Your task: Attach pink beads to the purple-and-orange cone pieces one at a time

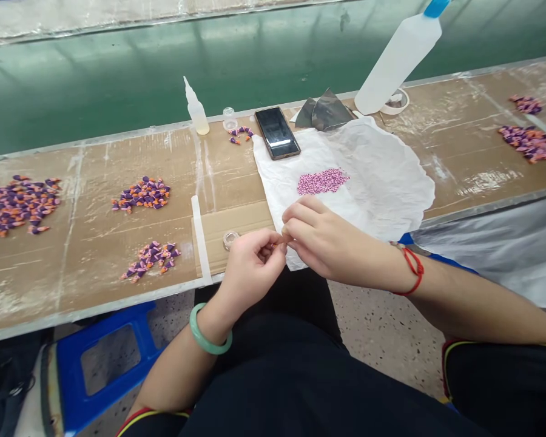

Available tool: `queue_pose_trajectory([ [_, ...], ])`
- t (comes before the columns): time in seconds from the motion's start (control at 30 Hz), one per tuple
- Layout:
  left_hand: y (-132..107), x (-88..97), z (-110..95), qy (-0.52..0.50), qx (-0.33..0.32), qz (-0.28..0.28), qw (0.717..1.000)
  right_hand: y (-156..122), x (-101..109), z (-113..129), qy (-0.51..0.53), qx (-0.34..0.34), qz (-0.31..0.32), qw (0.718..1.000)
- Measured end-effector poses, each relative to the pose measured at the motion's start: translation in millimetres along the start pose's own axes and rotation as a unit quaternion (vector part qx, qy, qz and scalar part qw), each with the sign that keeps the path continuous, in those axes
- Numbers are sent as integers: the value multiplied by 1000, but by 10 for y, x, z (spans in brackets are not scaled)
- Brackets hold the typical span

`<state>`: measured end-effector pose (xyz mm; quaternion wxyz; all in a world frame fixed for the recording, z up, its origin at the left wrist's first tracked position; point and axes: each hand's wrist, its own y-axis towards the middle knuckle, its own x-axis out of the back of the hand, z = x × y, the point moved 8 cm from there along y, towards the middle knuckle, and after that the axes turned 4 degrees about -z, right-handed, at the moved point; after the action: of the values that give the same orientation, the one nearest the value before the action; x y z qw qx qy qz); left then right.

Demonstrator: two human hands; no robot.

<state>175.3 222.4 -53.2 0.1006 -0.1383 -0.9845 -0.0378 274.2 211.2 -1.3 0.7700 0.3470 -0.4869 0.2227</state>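
Observation:
My left hand (256, 267) and my right hand (321, 240) meet over the front edge of the bench, fingertips pinched together. Between them is a small piece, mostly covered by the fingers; a bit of orange shows, but its kind cannot be made out. Just beyond my right hand, a heap of tiny pink pieces (322, 181) lies on a white cloth (382, 182). Beside my left hand, a small clear round dish (230, 240) sits on a cardboard pad (218, 221). Purple, orange and pink small pieces lie in piles to the left, the nearest pile (151, 261) close to the bench edge.
A phone (277, 132) lies at the cloth's far edge. Behind stand a small dropper bottle (196, 110), a clear little cup (230, 119) and a large white bottle (398, 64) by a tape roll (397, 102). A blue stool (73, 358) is below left.

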Motion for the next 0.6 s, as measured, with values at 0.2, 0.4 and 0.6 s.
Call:
queue_pose_trajectory([
  [0.2,-33,93,-16,-79,27,-18,996,-64,53,-160,195,-149,-66,967],
  [0.4,-70,112,-27,-78,22,-17,997,-97,-40,-180,271,-215,-68,936],
  [0.6,-70,96,-51,-94,14,1,995,-56,-58,-163,276,-223,-59,933],
])
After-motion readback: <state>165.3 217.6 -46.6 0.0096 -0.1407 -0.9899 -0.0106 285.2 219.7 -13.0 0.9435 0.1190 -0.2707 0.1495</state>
